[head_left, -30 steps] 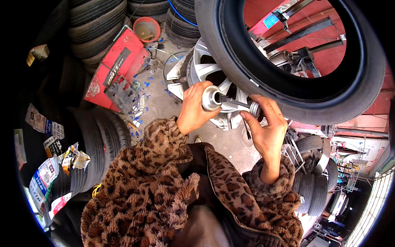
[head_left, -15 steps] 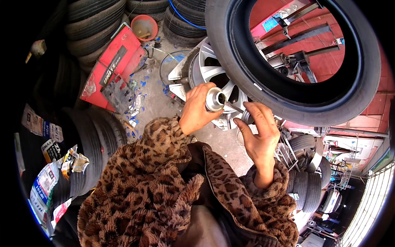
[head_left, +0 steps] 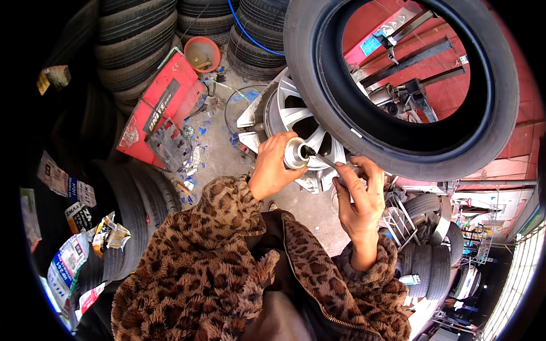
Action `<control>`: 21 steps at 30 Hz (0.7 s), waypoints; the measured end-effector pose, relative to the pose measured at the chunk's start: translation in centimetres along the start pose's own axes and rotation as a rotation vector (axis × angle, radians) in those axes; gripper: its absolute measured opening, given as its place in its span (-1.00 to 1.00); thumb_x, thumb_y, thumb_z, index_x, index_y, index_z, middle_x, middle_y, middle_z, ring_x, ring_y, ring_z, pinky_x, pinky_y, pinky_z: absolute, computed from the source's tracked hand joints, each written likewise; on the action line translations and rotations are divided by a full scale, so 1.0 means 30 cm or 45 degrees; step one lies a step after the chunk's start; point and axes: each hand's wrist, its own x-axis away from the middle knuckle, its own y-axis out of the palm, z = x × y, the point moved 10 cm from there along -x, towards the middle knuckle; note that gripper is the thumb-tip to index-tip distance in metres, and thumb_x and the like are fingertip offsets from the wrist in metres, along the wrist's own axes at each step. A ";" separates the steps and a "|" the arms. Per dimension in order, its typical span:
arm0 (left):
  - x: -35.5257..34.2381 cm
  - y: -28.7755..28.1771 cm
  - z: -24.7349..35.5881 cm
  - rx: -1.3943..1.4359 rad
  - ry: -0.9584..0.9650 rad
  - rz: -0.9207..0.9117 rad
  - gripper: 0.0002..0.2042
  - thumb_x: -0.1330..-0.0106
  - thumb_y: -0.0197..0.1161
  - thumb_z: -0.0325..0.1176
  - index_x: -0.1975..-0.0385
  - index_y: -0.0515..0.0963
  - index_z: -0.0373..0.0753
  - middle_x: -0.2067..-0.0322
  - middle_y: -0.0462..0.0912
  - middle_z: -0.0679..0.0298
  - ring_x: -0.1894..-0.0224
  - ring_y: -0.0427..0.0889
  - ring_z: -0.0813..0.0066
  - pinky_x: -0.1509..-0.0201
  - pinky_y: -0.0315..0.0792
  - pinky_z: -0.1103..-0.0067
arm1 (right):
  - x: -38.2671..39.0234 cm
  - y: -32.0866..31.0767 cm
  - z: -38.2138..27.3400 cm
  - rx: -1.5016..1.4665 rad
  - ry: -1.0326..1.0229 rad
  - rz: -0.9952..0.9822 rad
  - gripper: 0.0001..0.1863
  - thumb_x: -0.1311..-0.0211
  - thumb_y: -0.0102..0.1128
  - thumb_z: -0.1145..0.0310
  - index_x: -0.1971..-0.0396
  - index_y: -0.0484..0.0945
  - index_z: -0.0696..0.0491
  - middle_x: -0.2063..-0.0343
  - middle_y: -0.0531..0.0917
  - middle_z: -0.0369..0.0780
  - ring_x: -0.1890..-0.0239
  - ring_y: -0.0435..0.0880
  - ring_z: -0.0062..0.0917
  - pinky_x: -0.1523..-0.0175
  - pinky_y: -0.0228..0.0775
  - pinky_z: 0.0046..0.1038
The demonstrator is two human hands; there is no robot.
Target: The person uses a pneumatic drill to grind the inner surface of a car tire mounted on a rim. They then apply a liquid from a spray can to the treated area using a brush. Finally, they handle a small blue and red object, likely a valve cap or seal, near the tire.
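My left hand (head_left: 272,163) is wrapped round a small metal can (head_left: 294,153), its open mouth tilted to the right. Between the fingertips and thumb of my right hand (head_left: 362,199) is a brush (head_left: 326,161) with a thin stem. Its dark, wet-looking tip is at the can's mouth; whether it touches the rim I cannot tell. My fingers partly hide the brush's handle end. Beyond both hands, a silver alloy wheel rim (head_left: 296,113) lies on a machine. A large bare black tire (head_left: 311,74) stands tilted over the rim, to the right.
Tire stacks (head_left: 136,42) rise at the far left, and labelled tires (head_left: 133,199) stand nearer. A red panel (head_left: 165,91) leans beside an orange-red bucket (head_left: 202,54). Blue scraps (head_left: 199,133) litter the floor. More tires (head_left: 429,267) and a metal rack (head_left: 401,219) are at the right.
The brush has turned in my right fingers, and its dark tip now shows at the can's mouth. My right hand has shifted slightly downward; the left still grips the can.
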 end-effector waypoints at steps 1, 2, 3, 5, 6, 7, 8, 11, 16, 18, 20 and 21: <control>-0.004 0.000 0.010 -0.025 0.002 -0.008 -0.30 0.11 0.53 -0.31 -0.10 0.36 -0.23 0.05 0.52 0.12 -0.10 0.47 0.07 -0.20 0.21 0.27 | -0.002 0.007 -0.008 0.006 -0.054 -0.013 -0.50 0.14 0.35 0.66 0.09 0.67 0.01 0.07 0.54 -0.09 0.15 0.52 -0.26 0.10 0.44 -0.37; 0.000 -0.001 0.013 -0.043 0.008 -0.019 -0.30 0.11 0.53 -0.31 -0.10 0.36 -0.23 0.04 0.52 0.12 -0.11 0.47 0.08 -0.21 0.21 0.26 | 0.000 0.016 -0.021 0.020 -0.107 -0.026 -0.51 0.14 0.33 0.65 0.09 0.67 0.00 0.07 0.54 -0.09 0.14 0.52 -0.26 0.09 0.45 -0.36; 0.005 -0.002 0.015 -0.052 0.022 -0.026 -0.30 0.11 0.52 -0.31 -0.10 0.36 -0.23 0.04 0.52 0.12 -0.11 0.46 0.08 -0.22 0.20 0.26 | 0.003 0.025 -0.035 0.034 -0.160 -0.038 -0.51 0.13 0.30 0.65 0.09 0.68 -0.01 0.07 0.54 -0.10 0.13 0.52 -0.25 0.08 0.46 -0.35; 0.009 -0.002 0.022 -0.071 0.046 -0.038 -0.31 0.10 0.52 -0.32 -0.10 0.36 -0.23 0.03 0.51 0.13 -0.12 0.46 0.09 -0.23 0.18 0.26 | 0.008 0.032 -0.052 0.045 -0.241 -0.073 -0.52 0.12 0.27 0.63 0.10 0.69 -0.02 0.07 0.54 -0.10 0.11 0.52 -0.25 0.07 0.47 -0.33; 0.008 -0.003 0.026 -0.089 0.046 -0.046 -0.31 0.10 0.52 -0.32 -0.11 0.36 -0.23 0.03 0.51 0.13 -0.12 0.46 0.09 -0.23 0.18 0.26 | 0.009 0.031 -0.053 0.041 -0.269 -0.095 -0.53 0.12 0.27 0.63 0.10 0.69 -0.02 0.07 0.54 -0.11 0.10 0.52 -0.25 0.06 0.47 -0.32; 0.006 -0.006 0.033 -0.106 0.047 -0.055 -0.31 0.10 0.52 -0.32 -0.11 0.36 -0.24 0.02 0.51 0.13 -0.12 0.46 0.09 -0.24 0.17 0.25 | 0.009 0.029 -0.055 0.038 -0.296 -0.117 -0.54 0.11 0.26 0.62 0.10 0.69 -0.02 0.07 0.55 -0.11 0.09 0.52 -0.25 0.05 0.47 -0.32; 0.006 -0.010 0.035 -0.127 0.049 -0.062 -0.30 0.10 0.52 -0.32 -0.11 0.36 -0.24 0.02 0.51 0.13 -0.13 0.46 0.10 -0.24 0.17 0.25 | 0.010 0.030 -0.053 0.027 -0.302 -0.116 -0.56 0.12 0.26 0.59 0.13 0.70 -0.02 0.07 0.56 -0.13 0.07 0.52 -0.25 0.05 0.48 -0.32; -0.005 -0.022 0.050 -0.165 0.083 -0.068 -0.30 0.10 0.51 -0.31 -0.11 0.36 -0.24 0.01 0.51 0.12 -0.13 0.46 0.10 -0.26 0.16 0.25 | 0.007 0.021 -0.047 -0.008 -0.319 -0.053 -0.60 0.10 0.28 0.58 0.16 0.71 0.00 0.10 0.57 -0.12 0.10 0.54 -0.26 0.06 0.49 -0.32; -0.019 -0.031 0.071 -0.196 0.128 -0.025 -0.33 0.12 0.53 -0.32 -0.06 0.38 -0.22 0.07 0.52 0.13 -0.05 0.48 0.06 -0.17 0.25 0.26 | 0.000 -0.023 -0.014 -0.094 -0.233 0.112 -0.61 0.17 0.38 0.64 0.22 0.71 0.05 0.14 0.59 -0.11 0.15 0.56 -0.27 0.08 0.48 -0.34; -0.025 -0.044 0.075 -0.162 0.146 0.005 -0.34 0.14 0.54 -0.34 -0.04 0.39 -0.22 0.11 0.53 0.13 -0.01 0.50 0.04 -0.11 0.30 0.26 | -0.003 -0.042 -0.001 -0.102 -0.161 0.153 -0.56 0.25 0.44 0.67 0.23 0.70 0.07 0.14 0.60 -0.10 0.15 0.57 -0.27 0.10 0.48 -0.36; -0.028 -0.050 0.065 -0.104 0.137 0.015 -0.33 0.15 0.55 -0.35 -0.04 0.39 -0.22 0.12 0.53 0.12 0.01 0.51 0.03 -0.09 0.33 0.25 | 0.004 -0.051 0.027 -0.123 -0.084 0.181 -0.54 0.26 0.45 0.67 0.21 0.69 0.08 0.14 0.60 -0.10 0.15 0.57 -0.27 0.10 0.48 -0.37; -0.029 -0.051 0.067 -0.107 0.132 0.016 -0.33 0.15 0.55 -0.35 -0.04 0.39 -0.23 0.12 0.53 0.12 0.01 0.51 0.03 -0.08 0.34 0.25 | 0.008 -0.054 0.046 -0.136 -0.044 0.192 -0.53 0.26 0.45 0.67 0.20 0.69 0.08 0.14 0.60 -0.10 0.15 0.57 -0.27 0.09 0.48 -0.37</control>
